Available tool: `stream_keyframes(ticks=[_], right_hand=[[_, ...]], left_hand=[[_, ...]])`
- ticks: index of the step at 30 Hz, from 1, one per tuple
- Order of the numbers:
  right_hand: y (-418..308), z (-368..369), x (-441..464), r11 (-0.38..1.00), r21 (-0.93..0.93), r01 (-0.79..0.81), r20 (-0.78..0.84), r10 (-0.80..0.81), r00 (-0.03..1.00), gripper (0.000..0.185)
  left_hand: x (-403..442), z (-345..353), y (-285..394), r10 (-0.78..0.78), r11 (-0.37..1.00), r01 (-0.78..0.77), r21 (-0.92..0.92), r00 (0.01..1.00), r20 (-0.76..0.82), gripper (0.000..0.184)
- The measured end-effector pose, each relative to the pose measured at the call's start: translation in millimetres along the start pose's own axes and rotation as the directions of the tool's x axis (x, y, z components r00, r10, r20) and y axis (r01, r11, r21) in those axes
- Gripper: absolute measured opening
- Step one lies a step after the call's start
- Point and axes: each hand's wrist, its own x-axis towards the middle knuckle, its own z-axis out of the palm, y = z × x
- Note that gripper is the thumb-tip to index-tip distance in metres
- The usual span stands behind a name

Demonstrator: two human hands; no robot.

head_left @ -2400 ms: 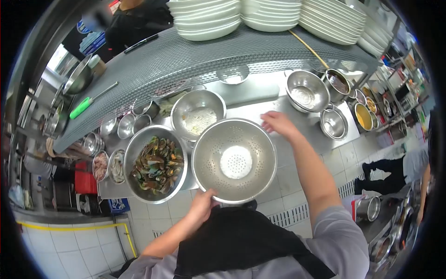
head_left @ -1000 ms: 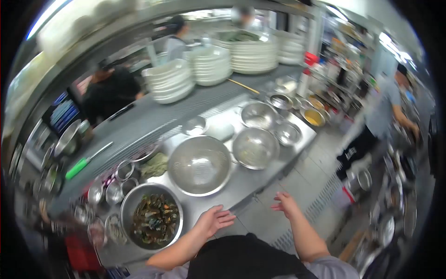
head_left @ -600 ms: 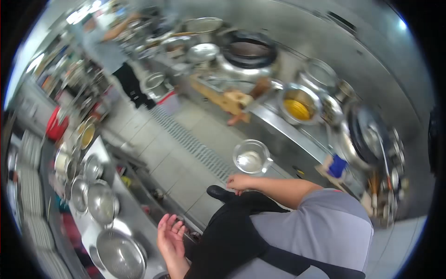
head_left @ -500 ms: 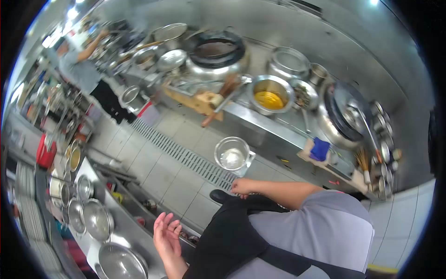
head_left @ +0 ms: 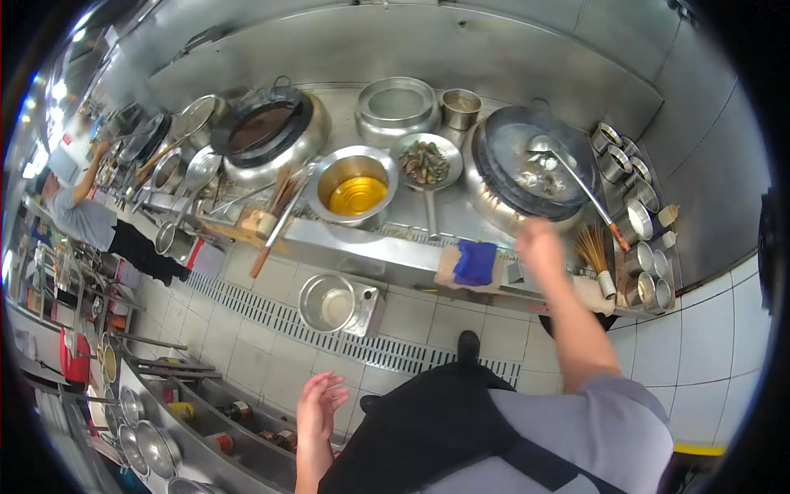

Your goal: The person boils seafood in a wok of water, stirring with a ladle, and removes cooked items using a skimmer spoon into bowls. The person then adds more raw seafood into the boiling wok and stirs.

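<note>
My right hand point(head_left: 541, 247) is stretched out over the front edge of the range, just in front of the right-hand wok point(head_left: 527, 140). Motion blurs its fingers. Cloudy liquid with some pale pieces fills that wok, and a long ladle point(head_left: 594, 202) with a wooden handle end lies across it. Left of the wok, a handled strainer point(head_left: 431, 198) holds dark chopped food. A blue cloth point(head_left: 475, 263) lies at the counter edge, left of my right hand. Low at my side, my left hand point(head_left: 321, 403) is empty with its fingers loosely apart.
A metal pot point(head_left: 317, 193) of yellow oil stands on the counter. A bamboo brush point(head_left: 594, 251) and several small metal containers point(head_left: 638, 218) sit at the right. A metal bucket point(head_left: 327, 303) stands by the floor drain grate point(head_left: 263, 317). Another person point(head_left: 78, 216) works at the far left.
My view has swung right toward the right-hand wok. My right hand has moved from near my body out over the range edge. My left hand stays low and empty.
</note>
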Motion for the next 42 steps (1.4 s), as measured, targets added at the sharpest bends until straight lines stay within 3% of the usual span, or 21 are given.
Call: stream_keyframes(ticks=[1, 4, 6, 7, 9, 10, 15, 16, 17, 19, 20, 22, 24, 27, 29, 32, 34, 36, 38, 40, 42], right_hand=[[36.1, -32.6, 26.1, 0.960, -0.255, 0.116, -0.189, -0.168, 0.968, 0.027], [145.6, -108.1, 76.6, 0.799, -0.590, -0.113, -0.195, -0.005, 0.981, 0.050], [203.1, -117.7, 86.3, 0.727, -0.679, -0.105, -0.096, 0.054, 0.994, 0.058], [211.8, -119.6, 91.4, 0.771, -0.618, -0.156, 0.080, 0.259, 0.963, 0.066], [255.0, -94.4, 102.3, 0.790, -0.608, -0.077, 0.180, 0.232, 0.956, 0.035], [252.5, -90.4, 97.7, 0.852, -0.521, -0.053, 0.106, 0.126, 0.986, 0.021], [234.0, -73.5, 122.1, 0.933, -0.359, 0.009, 0.018, -0.003, 1.000, 0.024], [219.0, -68.1, 141.7, 0.998, -0.055, 0.017, 0.058, -0.014, 0.998, 0.026], [196.8, -62.0, 157.9, 0.968, 0.253, 0.002, 0.103, -0.029, 0.994, 0.029], [96.0, -72.7, 179.4, 0.642, 0.718, -0.268, 0.339, 0.014, 0.941, 0.036], [73.2, -61.2, 190.9, 0.435, 0.826, -0.359, 0.413, -0.032, 0.910, 0.036], [35.1, -34.4, 211.2, 0.421, 0.774, -0.472, 0.540, -0.052, 0.840, 0.035], [0.1, 8.2, 237.9, 0.458, 0.752, -0.475, 0.559, -0.058, 0.827, 0.030], [-30.2, 77.3, 297.5, 0.678, 0.612, -0.407, 0.563, -0.012, 0.827, 0.027], [-46.6, 121.2, 327.3, 0.882, 0.429, -0.196, 0.408, 0.004, 0.913, 0.017], [-59.3, 158.7, 352.2, 0.971, 0.203, -0.125, 0.438, 0.024, 0.898, 0.012], [-71.1, 163.1, 356.1, 0.901, 0.305, -0.308, 0.563, 0.090, 0.821, 0.010], [-64.2, 169.8, 376.4, 0.501, 0.497, -0.709, 0.803, 0.045, 0.595, 0.011], [-74.0, 145.5, 378.6, 0.056, 0.399, -0.915, 0.915, -0.087, 0.394, 0.008], [-75.7, 121.4, 364.9, -0.103, 0.396, -0.912, 0.892, -0.193, 0.409, 0.012], [-72.3, 98.6, 344.9, -0.130, 0.421, -0.898, 0.880, -0.180, 0.439, 0.016]], left_hand=[[14.1, 20.6, -8.5, -0.043, 0.999, 0.042, 0.034, 0.998, 0.037, 0.030], [56.4, 89.3, -35.7, -0.110, 0.991, 0.105, 0.083, 0.992, 0.067, 0.029], [78.3, 133.6, -49.3, -0.185, 0.977, 0.167, 0.136, 0.974, 0.133, 0.030], [89.4, 151.7, -56.1, -0.203, 0.970, 0.170, 0.175, 0.960, 0.191, 0.029], [105.7, 186.0, -62.7, -0.220, 0.960, 0.175, 0.217, 0.954, 0.205, 0.029], [110.6, 200.1, -64.2, -0.239, 0.948, 0.180, 0.263, 0.947, 0.215, 0.029], [121.5, 232.5, -58.7, -0.189, 0.951, 0.134, 0.278, 0.965, 0.182, 0.029], [127.3, 235.6, -59.3, -0.171, 0.958, 0.125, 0.259, 0.971, 0.165, 0.029], [137.0, 236.5, -62.3, -0.172, 0.953, 0.131, 0.275, 0.977, 0.130, 0.028], [152.7, 242.3, -60.8, -0.155, 0.952, 0.118, 0.284, 0.981, 0.112, 0.029], [156.3, 248.2, -55.5, -0.129, 0.952, 0.087, 0.294, 0.984, 0.126, 0.030], [163.3, 259.2, -43.5, -0.081, 0.946, 0.023, 0.322, 0.983, 0.165, 0.030], [173.9, 261.2, -44.3, -0.088, 0.961, 0.036, 0.276, 0.980, 0.178, 0.028], [184.8, 253.5, -52.6, -0.126, 0.969, 0.075, 0.235, 0.970, 0.207, 0.029], [186.9, 245.0, -55.3, -0.129, 0.967, 0.075, 0.243, 0.967, 0.218, 0.029], [183.0, 228.4, -53.8, -0.175, 0.959, 0.118, 0.259, 0.962, 0.211, 0.029], [180.8, 217.6, -48.2, -0.190, 0.963, 0.154, 0.223, 0.970, 0.152, 0.029], [182.4, 204.9, -42.3, -0.202, 0.962, 0.173, 0.212, 0.972, 0.124, 0.028], [190.5, 193.1, -38.5, -0.185, 0.958, 0.151, 0.242, 0.975, 0.126, 0.028], [196.5, 189.6, -30.5, -0.180, 0.952, 0.142, 0.272, 0.976, 0.120, 0.026], [209.5, 185.6, -25.8, -0.182, 0.955, 0.138, 0.263, 0.972, 0.150, 0.025]])
